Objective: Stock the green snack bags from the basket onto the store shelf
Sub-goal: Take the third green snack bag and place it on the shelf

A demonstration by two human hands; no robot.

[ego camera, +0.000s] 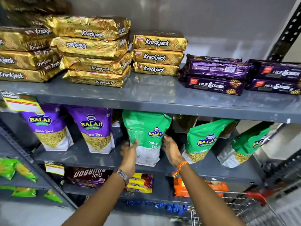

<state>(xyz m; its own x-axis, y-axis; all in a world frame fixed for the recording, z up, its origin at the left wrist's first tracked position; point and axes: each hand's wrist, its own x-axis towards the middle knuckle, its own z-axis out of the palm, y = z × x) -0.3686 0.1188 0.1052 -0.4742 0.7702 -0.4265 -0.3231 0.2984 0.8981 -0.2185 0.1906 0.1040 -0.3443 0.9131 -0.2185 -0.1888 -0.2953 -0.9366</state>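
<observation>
A green snack bag (146, 136) stands upright on the middle grey shelf (91, 158), just under the shelf above. My left hand (130, 153) grips its left side, thumb across the front. At the bag's right edge is my right hand (171, 149), fingers spread, the fingertips touching the edge and the palm a little off it. Two more green snack bags (202, 141) (247, 144) lean to the right on the same shelf. The wire basket (244, 207) with a red handle shows at the bottom right; what it holds is hidden.
Two purple Aloo Sev bags (96, 129) stand left of the green bag. Gold Krackjack packs (97, 51) and purple Hide & Seek packs (215, 75) fill the top shelf. Biscuit packs (88, 176) lie on the lower shelf. A perforated upright (286, 30) rises at the right.
</observation>
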